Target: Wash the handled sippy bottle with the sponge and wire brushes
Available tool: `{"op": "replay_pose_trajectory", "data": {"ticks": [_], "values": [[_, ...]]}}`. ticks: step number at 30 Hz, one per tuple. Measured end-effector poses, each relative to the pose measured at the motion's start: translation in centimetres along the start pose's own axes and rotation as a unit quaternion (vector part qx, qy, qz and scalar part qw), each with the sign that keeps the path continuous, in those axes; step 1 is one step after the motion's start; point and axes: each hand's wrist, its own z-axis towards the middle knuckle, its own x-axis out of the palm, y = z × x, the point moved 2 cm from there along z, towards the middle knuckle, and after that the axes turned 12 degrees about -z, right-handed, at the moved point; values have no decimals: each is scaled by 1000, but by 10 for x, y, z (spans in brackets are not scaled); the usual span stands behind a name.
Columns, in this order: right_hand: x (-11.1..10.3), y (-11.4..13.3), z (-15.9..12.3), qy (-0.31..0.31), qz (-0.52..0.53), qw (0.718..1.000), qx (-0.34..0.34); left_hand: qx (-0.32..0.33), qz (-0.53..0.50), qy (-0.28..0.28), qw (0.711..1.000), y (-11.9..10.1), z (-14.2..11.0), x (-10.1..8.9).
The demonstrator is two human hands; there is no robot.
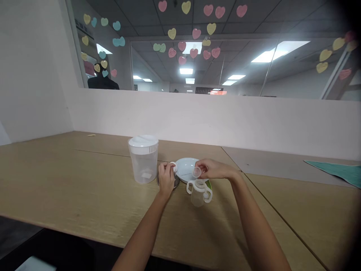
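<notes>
My left hand point(166, 180) is closed, its fingertips pinching a small white round cap point(174, 168). Beneath that hand lies a dark-rimmed round dish point(176, 183), mostly hidden. Between its fingers and thumb, my right hand point(211, 168) grips a small clear plastic cup-shaped cap point(196, 172), held tilted above a two-handled baby bottle point(197, 196). The bottle stands upright with its top uncovered, white handles on both sides. Behind it sits a white oval plate point(184, 164), partly covered by my right hand. Something green point(209, 184) shows at the plate's near right edge.
A clear plastic pitcher point(143, 167) with a white lid stands left of my left hand. A teal cloth point(338, 173) lies at the far right of the wooden table point(93, 188). Seams cross the tabletop. Behind is a wall with a window bearing heart-shaped notes.
</notes>
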Motion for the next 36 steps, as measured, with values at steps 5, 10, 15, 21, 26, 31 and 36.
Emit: {"op": "replay_pose_trajectory", "data": {"ticks": [5,10,15,21,26,31,36], "values": [[-2,-4,-1,4,3,1000,30,33,5,5,999,-3,-1,1],[-13,3,-11,-76,91,992,33,39,17,8,999,-3,-1,2],[-20,4,-15,-166,106,980,24,35,20,5,999,-2,-1,1],[-13,-2,-7,-127,99,986,38,43,-1,-5,999,-6,-1,0],[-10,-2,-3,-138,76,987,35,49,-10,-12,999,-8,-1,0],[-13,5,-5,-161,97,982,36,49,-18,-12,999,-9,0,1],[-16,2,-7,-179,101,978,37,54,-15,-13,998,-10,0,1]]}}
